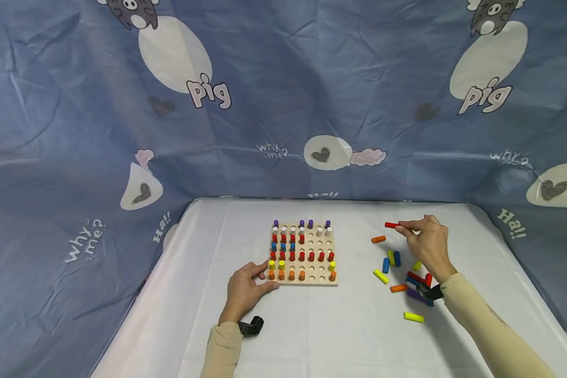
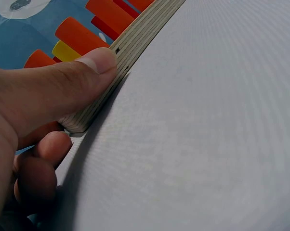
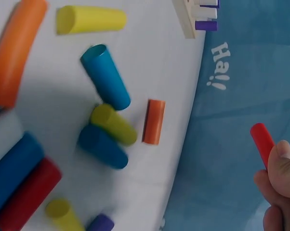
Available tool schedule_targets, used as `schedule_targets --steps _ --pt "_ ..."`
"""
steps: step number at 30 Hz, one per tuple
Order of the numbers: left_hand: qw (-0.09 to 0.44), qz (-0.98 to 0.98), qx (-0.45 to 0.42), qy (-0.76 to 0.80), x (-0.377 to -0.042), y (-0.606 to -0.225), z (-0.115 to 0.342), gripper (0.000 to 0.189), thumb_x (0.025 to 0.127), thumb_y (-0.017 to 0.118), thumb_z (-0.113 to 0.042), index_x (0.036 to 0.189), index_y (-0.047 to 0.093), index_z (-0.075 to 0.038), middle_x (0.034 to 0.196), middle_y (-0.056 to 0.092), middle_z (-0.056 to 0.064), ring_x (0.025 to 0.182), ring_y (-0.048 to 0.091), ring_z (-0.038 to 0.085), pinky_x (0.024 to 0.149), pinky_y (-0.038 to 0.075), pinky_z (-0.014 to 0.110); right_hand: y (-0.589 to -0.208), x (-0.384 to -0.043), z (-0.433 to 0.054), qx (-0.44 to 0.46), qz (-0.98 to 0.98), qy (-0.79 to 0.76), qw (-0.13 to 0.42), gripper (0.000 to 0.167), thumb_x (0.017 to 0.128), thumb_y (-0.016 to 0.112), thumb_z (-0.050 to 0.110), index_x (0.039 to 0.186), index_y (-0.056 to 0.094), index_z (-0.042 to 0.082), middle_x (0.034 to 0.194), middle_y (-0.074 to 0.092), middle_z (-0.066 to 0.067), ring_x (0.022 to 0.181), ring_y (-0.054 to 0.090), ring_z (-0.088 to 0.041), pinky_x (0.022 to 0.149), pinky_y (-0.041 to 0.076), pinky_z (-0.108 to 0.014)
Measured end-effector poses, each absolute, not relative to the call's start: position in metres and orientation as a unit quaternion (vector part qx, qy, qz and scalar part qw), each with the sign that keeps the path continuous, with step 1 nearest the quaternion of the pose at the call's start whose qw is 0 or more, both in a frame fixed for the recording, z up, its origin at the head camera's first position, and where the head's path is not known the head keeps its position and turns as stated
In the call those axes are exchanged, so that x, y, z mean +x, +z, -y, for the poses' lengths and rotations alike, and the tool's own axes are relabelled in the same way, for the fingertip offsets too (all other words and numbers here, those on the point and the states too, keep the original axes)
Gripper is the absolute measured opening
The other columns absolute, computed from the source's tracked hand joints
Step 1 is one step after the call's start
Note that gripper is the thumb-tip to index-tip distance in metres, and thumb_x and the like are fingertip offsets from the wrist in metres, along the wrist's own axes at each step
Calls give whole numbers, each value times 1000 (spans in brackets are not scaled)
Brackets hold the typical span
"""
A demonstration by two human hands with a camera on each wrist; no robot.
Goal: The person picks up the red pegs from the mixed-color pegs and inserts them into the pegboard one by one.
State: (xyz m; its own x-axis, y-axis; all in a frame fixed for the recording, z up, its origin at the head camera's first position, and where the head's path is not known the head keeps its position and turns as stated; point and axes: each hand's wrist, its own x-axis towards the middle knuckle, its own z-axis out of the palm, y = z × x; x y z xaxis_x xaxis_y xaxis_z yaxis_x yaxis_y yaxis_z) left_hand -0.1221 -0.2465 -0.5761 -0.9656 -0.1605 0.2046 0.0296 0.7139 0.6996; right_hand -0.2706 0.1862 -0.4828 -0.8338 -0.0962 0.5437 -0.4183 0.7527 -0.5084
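Note:
My left hand (image 1: 245,290) grips the near left corner of a wooden pegboard (image 1: 307,283). In the left wrist view its thumb (image 2: 80,79) presses the board's layered front edge, with the other fingers bent around the corner. Coloured pegs stand upright in the board in rows: purple, white, red, blue, red, yellow and orange from back to front, with bare holes among them. Off to the right, my right hand (image 1: 430,244) pinches a red peg (image 1: 391,225) between thumb and fingers, raised above the table. One end of that peg (image 3: 262,139) sticks out past the fingertips.
Loose pegs lie scattered below the right hand, including an orange peg (image 1: 379,239), a blue peg (image 1: 385,265) and a yellow peg (image 1: 413,317). More are heaped beside the right wrist. A white cloth (image 1: 331,336) covers the table, and a blue printed curtain (image 1: 264,105) hangs behind it.

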Motion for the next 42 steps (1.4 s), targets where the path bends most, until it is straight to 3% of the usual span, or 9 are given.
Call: schedule_targets --steps 3,6,17,29,36,42 --pt "126 917 37 -378 -120 -577 247 70 73 98 -41 134 76 -16 78 60 -11 60 40 5 58 33 24 -484 -273 -177 147 904 319 243 15 86 89 11 94 85 -2 72 75 -18 81 58 -37 78 37 -50" --pt "126 916 36 -378 -120 -578 248 70 73 98 -42 134 75 -16 78 61 -11 60 40 5 59 33 24 -486 -275 -168 148 905 328 229 15 87 88 13 95 85 0 71 73 -16 75 56 -30 76 33 -42" --pt "122 917 33 -379 -122 -576 248 70 73 98 -41 134 75 -16 78 60 -8 60 40 5 59 33 24 -490 -281 -131 153 904 365 163 17 91 86 17 103 85 5 74 72 -12 81 60 -29 79 36 -40" --pt "119 916 37 -382 -121 -574 246 70 73 98 -40 134 75 -15 78 61 -8 60 40 6 58 33 24 -489 -292 -92 186 908 355 121 11 88 87 15 95 87 7 79 71 -11 74 56 -24 69 40 -36" --pt "121 917 38 -379 -121 -574 245 70 73 98 -40 134 75 -15 78 60 -8 59 39 6 57 32 24 -489 -294 -78 211 899 381 55 11 84 91 15 91 86 8 81 81 -6 71 72 -15 63 51 -28" --pt "120 917 38 -379 -121 -572 245 70 73 98 -39 134 75 -14 78 61 -7 59 40 5 56 32 24 -490 -291 -59 244 888 389 15 9 83 91 10 87 85 7 77 80 -5 65 72 -10 60 52 -27"
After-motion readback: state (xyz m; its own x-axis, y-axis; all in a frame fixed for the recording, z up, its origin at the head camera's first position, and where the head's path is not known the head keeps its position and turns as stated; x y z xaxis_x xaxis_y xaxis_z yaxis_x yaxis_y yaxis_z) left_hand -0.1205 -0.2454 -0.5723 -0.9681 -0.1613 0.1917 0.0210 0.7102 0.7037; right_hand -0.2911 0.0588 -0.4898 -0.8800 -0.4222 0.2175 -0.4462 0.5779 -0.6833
